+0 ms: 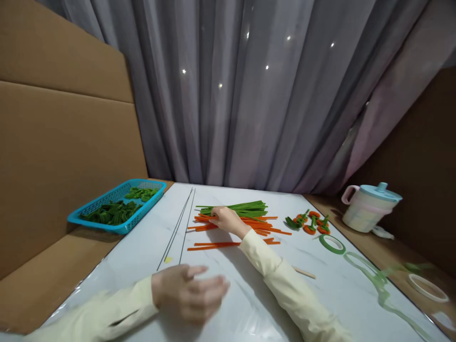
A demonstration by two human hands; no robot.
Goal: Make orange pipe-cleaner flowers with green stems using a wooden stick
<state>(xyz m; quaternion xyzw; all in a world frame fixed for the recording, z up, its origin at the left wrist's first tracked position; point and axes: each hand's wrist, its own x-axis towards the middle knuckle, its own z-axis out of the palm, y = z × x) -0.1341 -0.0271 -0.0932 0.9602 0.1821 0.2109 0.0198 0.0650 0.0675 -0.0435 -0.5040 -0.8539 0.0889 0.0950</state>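
Observation:
My right hand (228, 220) reaches over a pile of fuzzy orange pipe cleaners (263, 225), its fingers pinched down at the pile's left part. Its fingertips are partly hidden, but they appear to grip an orange stem. Just behind lies a bundle of green pipe cleaners (252, 207), close to the knuckles. A few separate orange pipe cleaners (213, 246) lie nearer to me, passing under my right wrist. My left hand (192, 292), slightly blurred, hovers over the front of the table with its fingers apart and nothing in them.
Left, a blue basket (123, 228) holds green leaf-like pieces. Thin dark wires (177, 225) lie beside the pile. To the right are small orange-and-green pieces (309, 229), a green tape roll (332, 244), loose tape (381, 285), a wooden stick (304, 272) and a lidded cup (368, 209).

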